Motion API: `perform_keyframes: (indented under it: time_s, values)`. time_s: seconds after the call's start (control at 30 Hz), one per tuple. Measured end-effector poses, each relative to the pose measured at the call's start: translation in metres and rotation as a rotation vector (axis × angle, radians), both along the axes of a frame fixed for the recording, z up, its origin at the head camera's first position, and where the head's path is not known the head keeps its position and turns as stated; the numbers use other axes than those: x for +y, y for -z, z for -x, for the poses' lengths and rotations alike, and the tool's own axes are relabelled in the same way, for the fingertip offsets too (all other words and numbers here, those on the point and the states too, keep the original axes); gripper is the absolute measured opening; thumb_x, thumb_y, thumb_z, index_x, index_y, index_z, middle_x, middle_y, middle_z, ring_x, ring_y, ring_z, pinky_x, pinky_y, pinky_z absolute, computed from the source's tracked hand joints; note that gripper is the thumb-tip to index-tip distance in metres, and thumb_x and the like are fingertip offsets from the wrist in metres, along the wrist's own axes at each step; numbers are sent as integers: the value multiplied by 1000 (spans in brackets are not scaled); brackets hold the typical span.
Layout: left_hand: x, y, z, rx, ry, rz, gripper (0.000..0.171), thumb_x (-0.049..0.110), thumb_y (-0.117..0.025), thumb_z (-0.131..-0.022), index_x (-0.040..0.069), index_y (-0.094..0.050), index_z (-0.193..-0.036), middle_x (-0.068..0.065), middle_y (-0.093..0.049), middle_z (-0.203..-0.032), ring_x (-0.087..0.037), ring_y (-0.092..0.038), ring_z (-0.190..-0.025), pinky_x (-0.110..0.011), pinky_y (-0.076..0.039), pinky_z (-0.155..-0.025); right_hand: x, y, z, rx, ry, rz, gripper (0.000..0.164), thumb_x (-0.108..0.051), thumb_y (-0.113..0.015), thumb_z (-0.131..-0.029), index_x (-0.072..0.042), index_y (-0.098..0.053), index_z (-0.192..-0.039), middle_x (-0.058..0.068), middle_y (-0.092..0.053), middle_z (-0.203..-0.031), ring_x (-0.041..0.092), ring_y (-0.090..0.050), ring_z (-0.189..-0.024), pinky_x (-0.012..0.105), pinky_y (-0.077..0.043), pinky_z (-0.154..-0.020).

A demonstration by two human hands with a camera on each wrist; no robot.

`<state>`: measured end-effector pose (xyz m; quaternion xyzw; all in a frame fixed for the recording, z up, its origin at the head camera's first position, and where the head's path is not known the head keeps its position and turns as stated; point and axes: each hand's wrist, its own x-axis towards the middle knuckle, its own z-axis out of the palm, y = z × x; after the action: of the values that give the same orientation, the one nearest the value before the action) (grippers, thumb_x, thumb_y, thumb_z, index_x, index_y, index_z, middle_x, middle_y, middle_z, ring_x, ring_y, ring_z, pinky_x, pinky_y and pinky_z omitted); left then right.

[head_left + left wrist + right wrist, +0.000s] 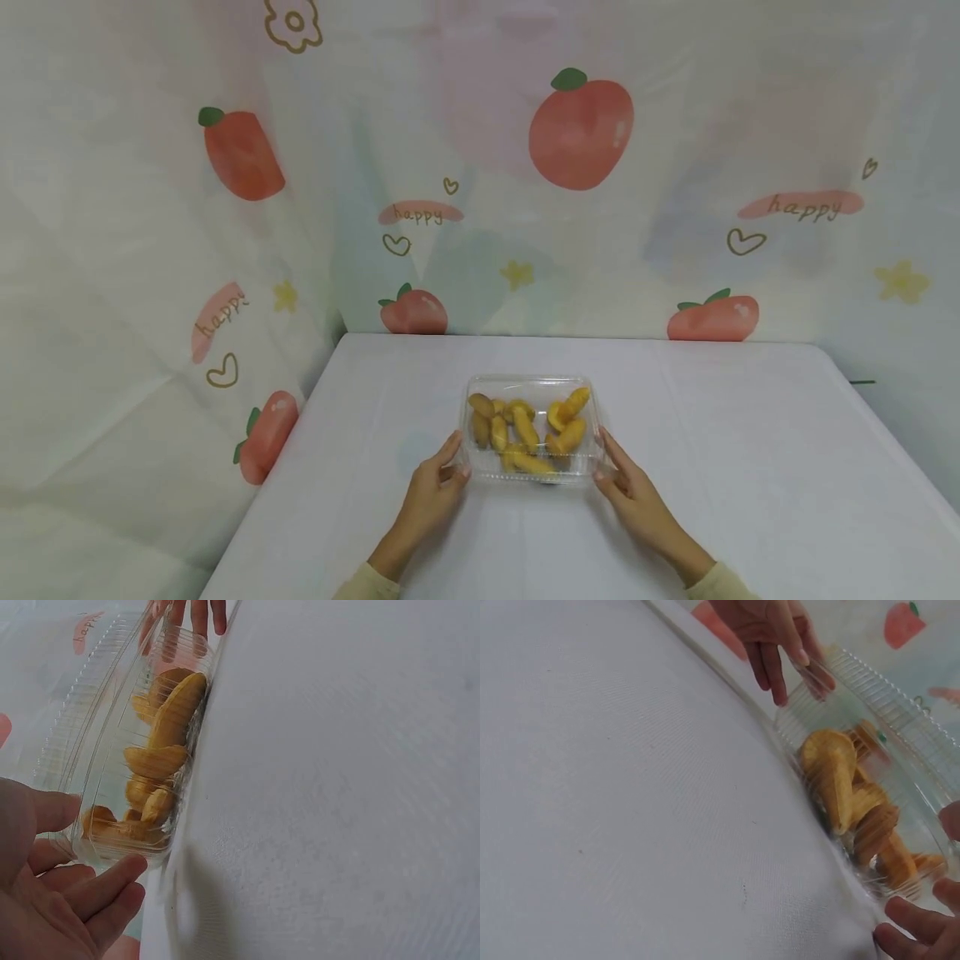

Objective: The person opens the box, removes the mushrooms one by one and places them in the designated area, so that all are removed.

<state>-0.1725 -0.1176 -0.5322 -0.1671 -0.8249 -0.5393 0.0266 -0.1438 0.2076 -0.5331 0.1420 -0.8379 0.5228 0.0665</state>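
A clear plastic clamshell box (491, 477) sits on the white table with its lid down. Inside lie several yellow-brown mushroom-shaped pieces (526, 429), some with rounded caps and thick stems. My left hand (433, 492) grips the box's near left corner, thumb in front and fingers along the side. On the opposite side my right hand (637, 500) holds the near right corner the same way. The left wrist view shows the left thumb and fingers (116, 892) around the box's end. In the right wrist view the right fingertips (915, 919) are at the box's edge.
A white cloth covers the table (750, 450). Behind and to the left hangs a pale curtain (480, 108) printed with red fruit, hearts and the word "happy". The table's back edge meets the curtain.
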Motion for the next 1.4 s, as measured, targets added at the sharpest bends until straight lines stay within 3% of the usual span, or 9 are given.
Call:
perform_keyframes:
  time_s: [0.2, 0.37, 0.57, 0.67, 0.8, 0.9, 1.0, 1.13, 1.4]
  values:
    - [-3, -2, 0, 28, -11, 53, 56, 8, -65, -96, -11, -46, -144, -27, -41, -155, -47, -56, -130, -45, -54, -100, 3, -1, 0, -42, -15, 0, 67, -10, -57, -102, 0, -25, -159, 39, -32, -155, 62, -49, -127, 53, -55, -94]
    - [-3, -3, 0, 46, -20, 98, 56, 11, -65, -96, -10, -47, -145, -27, -44, -154, -47, -57, -129, -51, -55, -96, 4, -9, -1, -13, 28, -62, 66, -12, -62, -99, -1, -31, -157, 32, -40, -155, 52, -51, -132, 53, -54, -97]
    - [-4, -6, -2, 43, -33, 116, 57, 14, -65, -96, -7, -48, -146, -27, -42, -155, -47, -47, -138, -53, -54, -98, 4, -17, -3, 21, 55, -111, 64, -14, -63, -98, -4, -37, -156, 24, -43, -157, -1, -37, -142, 56, -50, -101]
    - [-4, -10, -3, 50, -34, 114, 56, 14, -65, -96, -6, -48, -146, -26, -42, -156, -45, -46, -140, -53, -53, -99, 4, -19, -4, 7, 59, -133, 65, -16, -64, -99, -6, -35, -156, 24, -39, -159, 6, -33, -149, 57, -47, -104]
    - [-4, -15, -4, 55, -43, 116, 56, 14, -65, -97, -3, -48, -147, -23, -42, -157, -41, -46, -142, -53, -52, -101, 5, -23, -5, -1, 62, -149, 65, -17, -64, -99, -5, -35, -156, 27, -36, -159, 49, -32, -145, 61, -44, -106]
    - [-5, -19, -4, 61, -51, 125, 55, 15, -64, -98, -2, -48, -148, -21, -43, -157, -39, -46, -143, -53, -52, -101, 5, -25, -5, 8, 70, -161, 65, -18, -64, -99, -6, -36, -156, 27, -37, -159, 48, -33, -145, 61, -45, -106]
    - [-5, -22, -4, 66, -57, 129, 54, 17, -64, -99, -1, -49, -148, -19, -43, -157, -39, -46, -143, -53, -52, -101, 5, -27, -6, 29, 77, -174, 65, -19, -65, -98, -8, -37, -156, 24, -40, -158, 21, -34, -150, 57, -47, -104]
    - [-5, -27, -5, 74, -56, 126, 53, 17, -63, -99, -1, -49, -147, -18, -44, -157, -39, -47, -142, -54, -52, -102, 6, -29, -6, 73, 77, -173, 64, -19, -66, -98, -6, -39, -154, 24, -43, -156, -20, -22, -139, 46, -52, -102]
    - [-5, -37, -7, 78, -53, 124, 51, 17, -61, -100, 0, -50, -147, -20, -46, -155, -39, -47, -142, -55, -50, -103, 7, -37, -6, 82, 71, -156, 62, -19, -65, -98, -6, -41, -154, 23, -45, -156, -27, -20, -133, 32, -52, -103]
